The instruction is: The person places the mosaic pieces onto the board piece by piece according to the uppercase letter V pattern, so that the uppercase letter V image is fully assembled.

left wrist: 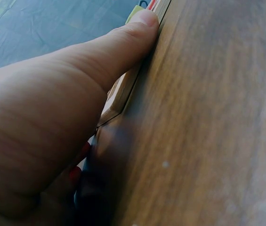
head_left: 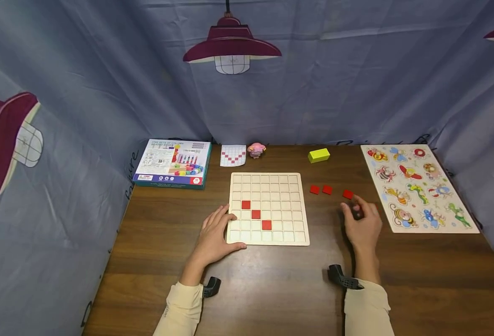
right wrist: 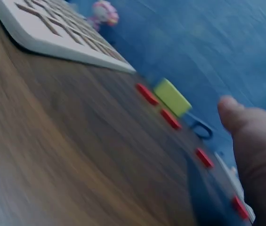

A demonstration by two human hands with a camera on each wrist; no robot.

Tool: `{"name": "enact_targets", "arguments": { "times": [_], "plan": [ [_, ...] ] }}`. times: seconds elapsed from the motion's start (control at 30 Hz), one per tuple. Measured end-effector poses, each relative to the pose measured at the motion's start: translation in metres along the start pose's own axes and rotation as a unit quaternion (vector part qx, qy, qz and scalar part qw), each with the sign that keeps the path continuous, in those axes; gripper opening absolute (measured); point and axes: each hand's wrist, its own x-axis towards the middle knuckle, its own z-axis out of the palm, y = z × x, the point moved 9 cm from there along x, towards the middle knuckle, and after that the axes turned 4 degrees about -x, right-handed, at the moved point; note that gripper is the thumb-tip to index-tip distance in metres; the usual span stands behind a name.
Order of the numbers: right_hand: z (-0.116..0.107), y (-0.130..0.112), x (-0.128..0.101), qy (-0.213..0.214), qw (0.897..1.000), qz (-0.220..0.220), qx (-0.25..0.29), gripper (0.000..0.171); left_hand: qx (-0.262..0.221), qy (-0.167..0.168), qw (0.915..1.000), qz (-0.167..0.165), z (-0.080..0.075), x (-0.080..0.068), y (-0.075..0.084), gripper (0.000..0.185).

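A wooden grid board (head_left: 286, 191) lies flat, with three red square tiles (head_left: 256, 214) in a diagonal on it. My left hand (head_left: 215, 238) rests at its near left corner, fingers along the left side. The left wrist view shows the thumb (left wrist: 137, 35) against the board's near edge. Over the table to the right is my right hand (head_left: 363, 227), thumb and index finger apart beside a loose red tile (head_left: 348, 194). The right wrist view shows several loose tiles in a row, one tile (right wrist: 239, 207) close beside the hand.
Behind the board stand a boxed bead set (head_left: 171, 163), a small pattern card (head_left: 232, 155), a pink figurine (head_left: 256, 150) and a yellow block (head_left: 319, 155). An insect picture puzzle board (head_left: 419, 186) lies at the right. Curtains (head_left: 335, 93) enclose the table (head_left: 280, 284).
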Motion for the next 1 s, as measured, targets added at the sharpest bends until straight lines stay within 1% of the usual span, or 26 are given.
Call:
{"name": "enact_targets", "arguments": {
  "times": [0.07, 0.17, 0.27, 0.33, 0.47, 0.57, 0.63, 0.73, 0.87, 1.0],
  "plan": [
    [-0.013, 0.015, -0.002, 0.025, 0.999, 0.03, -0.021, 0.04, 0.0, -0.002, 1.0, -0.003, 0.0, 0.0, -0.002, 0.081],
    [-0.027, 0.033, -0.005, 0.049, 0.994, 0.086, -0.048, 0.039, -0.002, -0.001, 1.0, -0.007, 0.0, -0.001, -0.004, 0.08],
    [-0.03, 0.044, -0.006, 0.043, 0.987, 0.133, -0.077, 0.039, -0.005, -0.002, 0.9999, -0.013, -0.001, -0.002, -0.006, 0.08],
    [-0.028, 0.048, -0.005, 0.027, 0.984, 0.147, -0.096, 0.041, -0.006, 0.0, 0.9999, -0.014, -0.001, -0.002, -0.006, 0.08],
    [-0.022, 0.05, -0.005, -0.005, 0.98, 0.153, -0.125, 0.045, -0.005, -0.001, 0.9999, -0.016, -0.001, -0.003, -0.006, 0.08],
    [-0.018, 0.051, -0.007, -0.029, 0.975, 0.159, -0.154, 0.047, -0.002, -0.002, 0.9998, -0.021, -0.001, -0.004, -0.007, 0.081],
    [-0.016, 0.05, -0.007, -0.044, 0.971, 0.16, -0.169, 0.046, -0.002, -0.002, 0.9998, -0.021, -0.001, -0.005, -0.006, 0.081],
    [-0.015, 0.049, -0.008, -0.063, 0.968, 0.163, -0.178, 0.042, -0.001, -0.002, 0.9998, -0.018, -0.001, -0.005, -0.005, 0.081],
    [-0.014, 0.049, -0.01, -0.086, 0.968, 0.158, -0.177, 0.041, 0.0, -0.004, 0.9999, -0.013, -0.001, -0.003, -0.002, 0.08],
    [-0.016, 0.046, -0.009, -0.091, 0.972, 0.141, -0.164, 0.043, 0.002, -0.002, 1.0, -0.008, -0.001, -0.001, -0.001, 0.081]
  ]
}}
